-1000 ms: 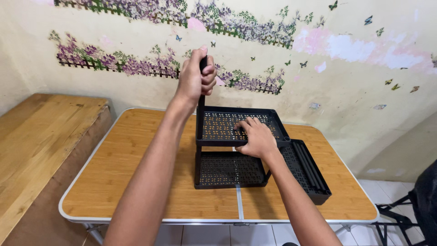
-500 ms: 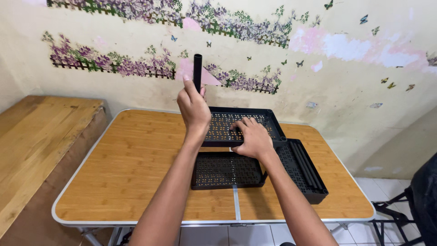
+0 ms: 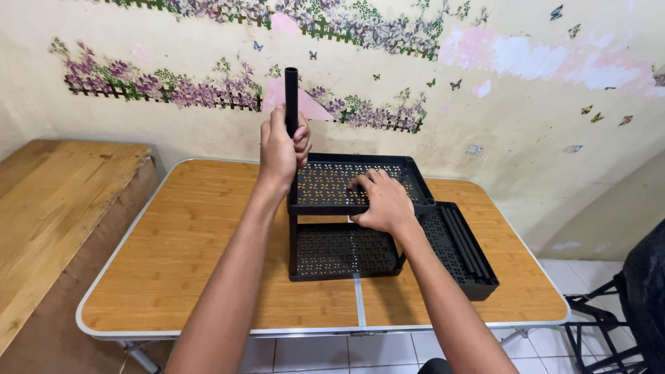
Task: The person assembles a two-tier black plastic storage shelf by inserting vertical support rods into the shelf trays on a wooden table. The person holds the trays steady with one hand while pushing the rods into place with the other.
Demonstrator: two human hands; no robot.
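Note:
A black two-tier perforated plastic rack [image 3: 325,253] stands on the wooden folding table [image 3: 173,277]. My left hand [image 3: 280,152] grips a black tube [image 3: 291,90] held upright over the rack's far left corner. My right hand [image 3: 381,201] lies flat on the upper shelf [image 3: 332,181], fingers spread, pressing on its front right part. To the right of the rack a third black perforated shelf [image 3: 443,239] rests on the table with several black tubes [image 3: 467,242] lying in it.
A wall with a flower and butterfly border rises just behind the table. A low wooden bench [image 3: 48,208] adjoins the table's left side. A dark folding chair frame [image 3: 609,325] stands on the tiled floor at the right.
My left hand has slid down the upright tube, which now shows more of its length above the fist. My right hand stays on the upper shelf.

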